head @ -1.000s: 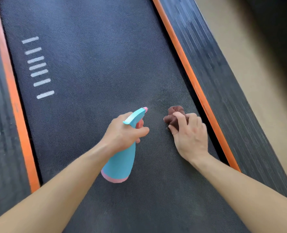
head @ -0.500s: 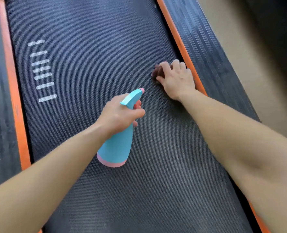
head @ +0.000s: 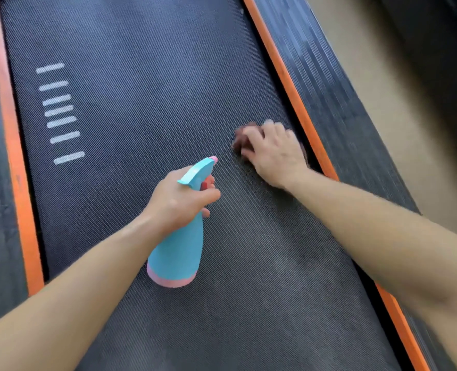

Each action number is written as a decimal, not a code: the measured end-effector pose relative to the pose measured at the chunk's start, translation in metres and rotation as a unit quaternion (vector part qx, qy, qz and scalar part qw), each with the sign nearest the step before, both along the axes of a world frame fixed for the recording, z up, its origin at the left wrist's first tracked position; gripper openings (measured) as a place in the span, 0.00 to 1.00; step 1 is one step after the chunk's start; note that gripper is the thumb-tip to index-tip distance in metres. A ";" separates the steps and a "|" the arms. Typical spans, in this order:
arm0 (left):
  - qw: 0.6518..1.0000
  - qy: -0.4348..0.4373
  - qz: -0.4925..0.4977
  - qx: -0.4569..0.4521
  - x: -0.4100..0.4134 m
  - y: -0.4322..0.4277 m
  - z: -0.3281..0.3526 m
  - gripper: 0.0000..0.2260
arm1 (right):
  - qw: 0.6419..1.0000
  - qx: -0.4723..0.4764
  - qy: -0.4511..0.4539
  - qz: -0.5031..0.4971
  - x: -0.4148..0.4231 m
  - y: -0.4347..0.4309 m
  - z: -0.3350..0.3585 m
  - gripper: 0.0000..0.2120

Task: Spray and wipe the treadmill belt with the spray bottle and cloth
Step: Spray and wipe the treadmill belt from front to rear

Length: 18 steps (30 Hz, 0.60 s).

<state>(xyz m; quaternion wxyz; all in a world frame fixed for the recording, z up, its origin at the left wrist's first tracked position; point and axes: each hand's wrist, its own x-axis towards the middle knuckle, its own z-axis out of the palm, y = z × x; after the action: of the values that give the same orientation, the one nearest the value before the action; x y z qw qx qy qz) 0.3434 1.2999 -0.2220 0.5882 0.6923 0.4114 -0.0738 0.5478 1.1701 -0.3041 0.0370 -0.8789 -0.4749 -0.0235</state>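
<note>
While the left hand (head: 180, 200) wraps its fingers closed around the neck of the blue spray bottle (head: 177, 247) at centre frame, nozzle aimed toward the upper right, the right hand (head: 274, 152) presses a crumpled brown cloth (head: 242, 137) onto the treadmill belt (head: 147, 76), fingers curled over it, just beside the orange strip (head: 289, 84) right of centre.
</note>
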 end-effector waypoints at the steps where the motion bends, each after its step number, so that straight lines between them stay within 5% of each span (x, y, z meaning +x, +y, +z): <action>1: 1.000 0.002 0.000 0.001 0.000 -0.002 -0.001 0.11 | 1.000 -0.015 0.005 -0.026 0.012 0.014 0.003 0.21; 6: 1.000 -0.018 -0.015 -0.005 0.001 -0.006 0.006 0.14 | 0.996 -0.008 -0.007 -0.093 -0.002 0.000 0.006 0.20; 9: 1.000 -0.016 -0.016 0.007 -0.002 -0.004 0.008 0.08 | 0.999 0.003 0.011 -0.048 -0.050 -0.076 0.003 0.20; 12: 1.000 -0.006 -0.026 -0.003 -0.003 -0.005 0.006 0.14 | 1.000 -0.017 0.017 -0.006 -0.067 -0.117 0.003 0.21; 18: 0.999 -0.020 -0.022 -0.013 0.001 -0.007 0.002 0.13 | 0.999 0.011 -0.016 -0.034 0.005 -0.014 0.001 0.19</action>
<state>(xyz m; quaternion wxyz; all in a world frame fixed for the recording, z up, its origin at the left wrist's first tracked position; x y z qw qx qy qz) 0.3444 1.2931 -0.2204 0.6036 0.6946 0.3835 -0.0783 0.5528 1.1560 -0.3031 0.0385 -0.8936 -0.4451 -0.0436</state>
